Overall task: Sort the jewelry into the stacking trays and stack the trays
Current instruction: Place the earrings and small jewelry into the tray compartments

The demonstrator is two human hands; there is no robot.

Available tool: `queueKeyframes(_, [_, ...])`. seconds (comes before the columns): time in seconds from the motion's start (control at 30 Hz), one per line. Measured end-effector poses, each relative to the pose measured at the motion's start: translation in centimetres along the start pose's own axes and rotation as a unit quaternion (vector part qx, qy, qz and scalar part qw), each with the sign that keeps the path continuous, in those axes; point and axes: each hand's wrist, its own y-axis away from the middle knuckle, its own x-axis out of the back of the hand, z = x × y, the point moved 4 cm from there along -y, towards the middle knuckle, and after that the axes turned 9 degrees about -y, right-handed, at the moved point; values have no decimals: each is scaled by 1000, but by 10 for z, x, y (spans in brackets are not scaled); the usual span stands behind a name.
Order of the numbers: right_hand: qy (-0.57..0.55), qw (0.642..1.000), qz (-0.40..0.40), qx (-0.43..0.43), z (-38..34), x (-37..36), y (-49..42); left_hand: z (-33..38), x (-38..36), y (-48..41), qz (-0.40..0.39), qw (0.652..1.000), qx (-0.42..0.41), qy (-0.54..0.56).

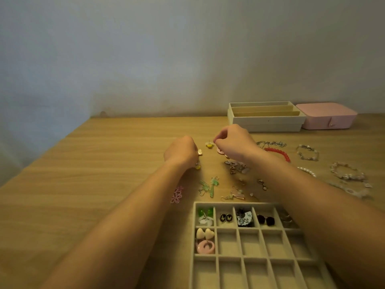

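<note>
You've got a light wood-grain table [104, 163] under everything, its grain running side to side. It's pushed up against a plain pale wall [145, 59] that looks bluish on the left and greyer toward the right. In the far right corner of the table there's a closed pink box [326, 115] with rounded corners and a little clasp on its front.

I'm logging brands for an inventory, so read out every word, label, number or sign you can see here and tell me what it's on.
No text can be read anywhere in this view.
Grid tray, stacked trays and pink box: plain surfaces, no label or print visible.
Black earrings in the grid tray: pale butterfly-like motif, not letters.
Loose jewelry on the table: too small and blurred to show any marking.
</note>
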Motion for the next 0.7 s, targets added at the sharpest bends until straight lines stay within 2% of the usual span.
queueKeyframes(0.1, [-12,1000,14,6,-4,3,5,2,2,6,-6,1000,-13,10])
queueKeyframes(0.23, [-47,999,11,19,-14,9,20,5,21,21,20,996,-22,86])
queueKeyframes(0.37, [-117,992,-39,33,-24,12,41,11,46,41,28,984,-57,165])
queueKeyframes(0.47, [-136,985,-68,81,-37,15,61,17,62,65,-11,960,-81,266])
queueKeyframes(0.57, [-168,976,-59,129,-49,23,85,17,76,98,-64,926,-83,363])
queueKeyframes(0.7, [-151,974,-50,164,-56,34,112,11,82,130,-120,899,-82,413])
